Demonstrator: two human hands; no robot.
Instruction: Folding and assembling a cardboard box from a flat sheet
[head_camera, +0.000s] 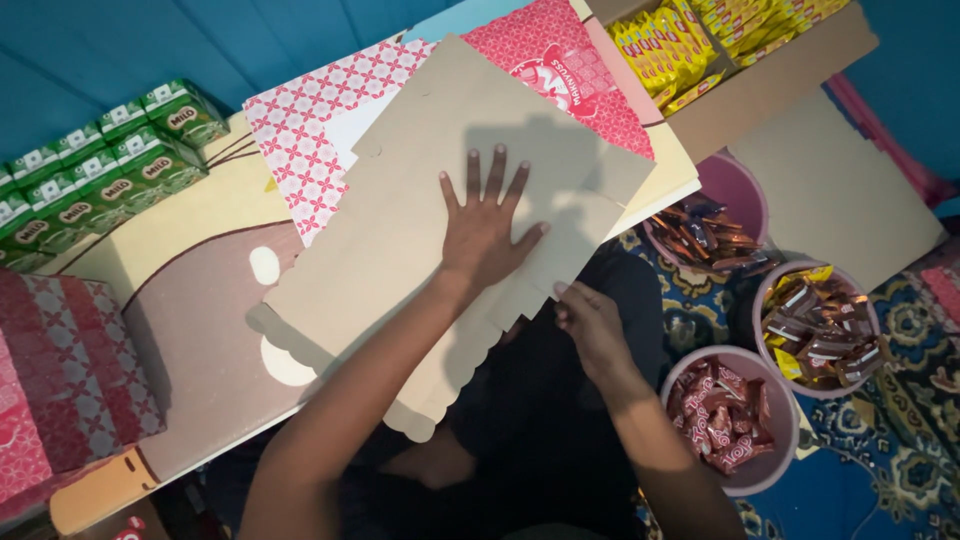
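Observation:
A flat, unfolded cardboard box blank (400, 230), plain beige side up with a scalloped edge, lies across a low table (190, 300). My left hand (487, 228) presses flat on it with fingers spread. My right hand (590, 322) pinches the blank's near right edge. Under it lie more blanks with a red and white pattern (305, 130).
Green drink cartons (90, 170) stand at the far left, and red patterned boxes (60, 380) at the near left. A cardboard carton of yellow snack packs (700, 40) sits at the top right. Three pink bowls of wrapped sweets (730, 415) stand on the patterned mat at right.

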